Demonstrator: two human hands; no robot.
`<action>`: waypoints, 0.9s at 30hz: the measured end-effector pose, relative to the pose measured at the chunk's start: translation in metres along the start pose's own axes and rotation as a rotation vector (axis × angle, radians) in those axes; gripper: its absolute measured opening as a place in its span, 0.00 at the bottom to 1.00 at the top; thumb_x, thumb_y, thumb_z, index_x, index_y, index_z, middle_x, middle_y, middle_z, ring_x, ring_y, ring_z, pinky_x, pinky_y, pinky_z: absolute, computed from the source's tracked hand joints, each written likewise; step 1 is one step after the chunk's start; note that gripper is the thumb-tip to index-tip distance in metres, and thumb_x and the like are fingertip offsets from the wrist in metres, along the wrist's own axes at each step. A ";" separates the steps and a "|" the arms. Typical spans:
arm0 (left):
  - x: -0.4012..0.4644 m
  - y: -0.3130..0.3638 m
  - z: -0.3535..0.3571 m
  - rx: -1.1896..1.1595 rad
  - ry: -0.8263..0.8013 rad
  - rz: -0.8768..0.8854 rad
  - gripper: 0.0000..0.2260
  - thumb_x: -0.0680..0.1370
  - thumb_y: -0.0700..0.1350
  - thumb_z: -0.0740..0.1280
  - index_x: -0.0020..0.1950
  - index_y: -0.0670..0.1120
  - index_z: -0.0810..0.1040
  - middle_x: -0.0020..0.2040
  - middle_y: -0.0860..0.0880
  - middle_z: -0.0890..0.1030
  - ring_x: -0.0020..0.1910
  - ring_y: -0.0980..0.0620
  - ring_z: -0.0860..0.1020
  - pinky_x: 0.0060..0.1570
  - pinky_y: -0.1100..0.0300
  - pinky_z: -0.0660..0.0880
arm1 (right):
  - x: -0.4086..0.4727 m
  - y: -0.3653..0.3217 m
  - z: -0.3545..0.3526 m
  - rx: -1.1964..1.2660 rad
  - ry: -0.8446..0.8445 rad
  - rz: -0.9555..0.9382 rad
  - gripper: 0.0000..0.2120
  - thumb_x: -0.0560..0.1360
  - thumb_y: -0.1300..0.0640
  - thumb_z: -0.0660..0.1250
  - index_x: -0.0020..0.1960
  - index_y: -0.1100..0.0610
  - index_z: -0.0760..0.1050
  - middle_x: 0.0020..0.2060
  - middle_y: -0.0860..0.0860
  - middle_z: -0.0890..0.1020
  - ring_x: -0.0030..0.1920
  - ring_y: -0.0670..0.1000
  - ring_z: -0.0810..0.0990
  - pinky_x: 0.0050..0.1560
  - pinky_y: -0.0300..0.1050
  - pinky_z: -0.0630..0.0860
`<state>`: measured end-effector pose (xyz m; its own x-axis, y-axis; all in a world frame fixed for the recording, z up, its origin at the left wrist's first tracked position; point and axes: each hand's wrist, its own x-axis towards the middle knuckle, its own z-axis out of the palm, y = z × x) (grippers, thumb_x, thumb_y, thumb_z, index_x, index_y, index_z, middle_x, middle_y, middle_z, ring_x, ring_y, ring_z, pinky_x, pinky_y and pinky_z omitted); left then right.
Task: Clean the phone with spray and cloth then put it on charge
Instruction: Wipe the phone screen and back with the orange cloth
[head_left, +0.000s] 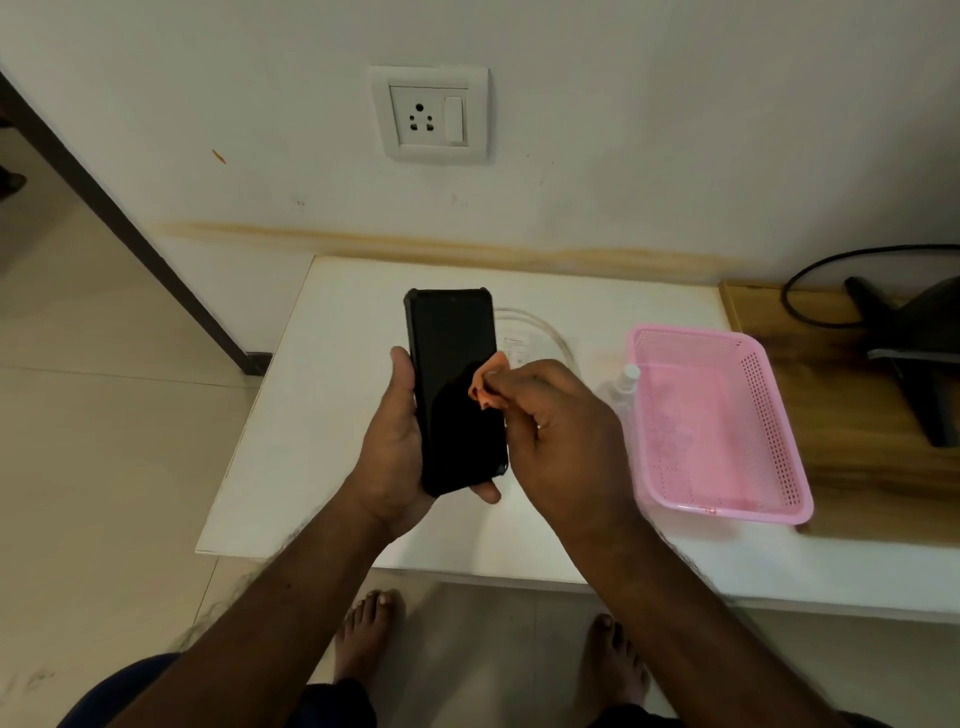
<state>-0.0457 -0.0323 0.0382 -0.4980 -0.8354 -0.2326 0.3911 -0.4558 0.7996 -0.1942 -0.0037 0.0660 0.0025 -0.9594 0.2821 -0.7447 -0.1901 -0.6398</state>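
A black phone (451, 364) in a dark case is held upright above the white table, screen facing me. My left hand (396, 447) grips its lower left edge and bottom. My right hand (558, 431) pinches a small orange cloth (488, 387) against the screen's right side. A clear spray bottle (621, 387) with a white cap stands on the table just left of the pink basket, partly hidden by my right hand. A white charger with a coiled cable (535, 332) lies on the table behind the phone. A wall socket (429, 115) with a switch sits above.
A pink plastic basket (779, 415) sits on the white table (322, 415) at the right. Beyond it is a wooden surface (857, 467) with a black stand and cable (904, 338). Tiled floor lies to the left; bare feet show below the table's front edge.
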 end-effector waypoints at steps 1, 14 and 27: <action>0.001 0.001 -0.002 -0.019 0.020 0.010 0.35 0.78 0.70 0.45 0.68 0.50 0.77 0.57 0.38 0.80 0.46 0.37 0.81 0.35 0.46 0.81 | -0.001 0.000 0.002 -0.014 -0.050 0.002 0.15 0.76 0.54 0.62 0.60 0.55 0.80 0.51 0.51 0.82 0.50 0.52 0.81 0.53 0.36 0.77; 0.006 0.003 -0.017 -0.134 0.261 0.060 0.40 0.76 0.74 0.45 0.68 0.46 0.76 0.55 0.39 0.83 0.42 0.41 0.81 0.30 0.54 0.77 | -0.010 -0.005 0.016 -0.066 -0.260 0.107 0.11 0.78 0.54 0.68 0.60 0.50 0.80 0.52 0.47 0.82 0.52 0.49 0.80 0.60 0.39 0.74; 0.009 -0.005 -0.011 -0.191 0.407 0.099 0.37 0.75 0.73 0.49 0.62 0.45 0.80 0.49 0.39 0.83 0.43 0.40 0.82 0.51 0.48 0.79 | -0.018 -0.026 0.020 0.129 -0.314 0.208 0.11 0.77 0.51 0.69 0.58 0.46 0.82 0.52 0.44 0.84 0.49 0.43 0.80 0.62 0.41 0.76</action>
<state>-0.0439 -0.0413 0.0257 -0.1213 -0.9129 -0.3898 0.5761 -0.3845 0.7213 -0.1616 0.0148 0.0636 0.0794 -0.9934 -0.0830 -0.6608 0.0098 -0.7505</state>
